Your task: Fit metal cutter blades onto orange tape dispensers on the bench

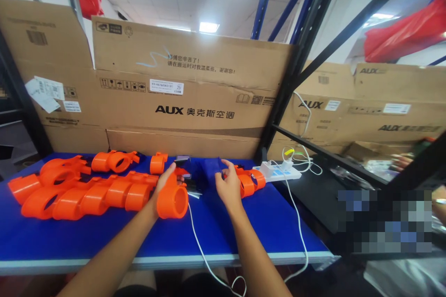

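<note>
Well, smooth orange tube (167, 205); in left grip (165, 180)

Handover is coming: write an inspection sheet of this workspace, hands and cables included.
Surface: blue tabletop.
Job's things: orange ring-shaped parts grouped at left, more beside the white power strip; dark blue sheet.
Clutter: small items near the back middle, too unclear to name.
Left hand: holds one orange part.
Right hand: at the dark blue sheet, grip unclear.
Cables: white cords run over the tabletop's front edge.
Surroundings: AUX cartons behind, black rack post, part of another person at right.
</note>
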A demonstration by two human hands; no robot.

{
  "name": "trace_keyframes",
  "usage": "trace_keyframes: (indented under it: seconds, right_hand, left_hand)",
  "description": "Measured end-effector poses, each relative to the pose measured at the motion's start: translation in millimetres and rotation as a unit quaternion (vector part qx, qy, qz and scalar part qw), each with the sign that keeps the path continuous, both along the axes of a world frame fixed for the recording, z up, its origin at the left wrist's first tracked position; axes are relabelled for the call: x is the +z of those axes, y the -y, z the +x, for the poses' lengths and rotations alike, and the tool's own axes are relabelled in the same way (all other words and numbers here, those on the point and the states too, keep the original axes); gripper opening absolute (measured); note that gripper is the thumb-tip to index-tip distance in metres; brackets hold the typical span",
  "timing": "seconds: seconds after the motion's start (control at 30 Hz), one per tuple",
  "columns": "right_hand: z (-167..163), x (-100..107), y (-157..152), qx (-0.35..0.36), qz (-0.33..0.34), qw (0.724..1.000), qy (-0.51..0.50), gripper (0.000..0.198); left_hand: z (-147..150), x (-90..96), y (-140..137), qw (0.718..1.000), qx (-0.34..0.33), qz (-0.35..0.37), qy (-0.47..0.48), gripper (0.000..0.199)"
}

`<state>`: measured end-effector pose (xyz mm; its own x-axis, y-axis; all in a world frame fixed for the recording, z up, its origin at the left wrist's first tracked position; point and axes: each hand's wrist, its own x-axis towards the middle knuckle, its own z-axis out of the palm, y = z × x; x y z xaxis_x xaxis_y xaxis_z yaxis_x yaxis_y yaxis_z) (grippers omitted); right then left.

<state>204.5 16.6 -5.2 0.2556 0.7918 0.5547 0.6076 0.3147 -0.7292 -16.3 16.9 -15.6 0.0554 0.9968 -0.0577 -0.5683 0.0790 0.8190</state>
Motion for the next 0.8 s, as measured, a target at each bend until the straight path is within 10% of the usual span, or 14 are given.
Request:
trace_keyframes:
  seconds: [0.2,0.4,0.8]
  right_hand:
    - [10,-5,48,0.041,-0.118,0.980,0.153,0.061]
    - [-2,-1,66,0.018,-0.264,0.893,0.364,0.037]
    - [-27,39,58,0.098,-0.184,0.885,0.416,0.025]
  left_hand:
    - [8,-10.2,-5,1.000,-0.001,-0.007,0.003,0.042]
    - [8,-13.1,-6,1.000,0.012,0.012,-0.012,0.043]
    - [7,-7.7,-5,0.999,0.043,0.029,-0.017,0.048]
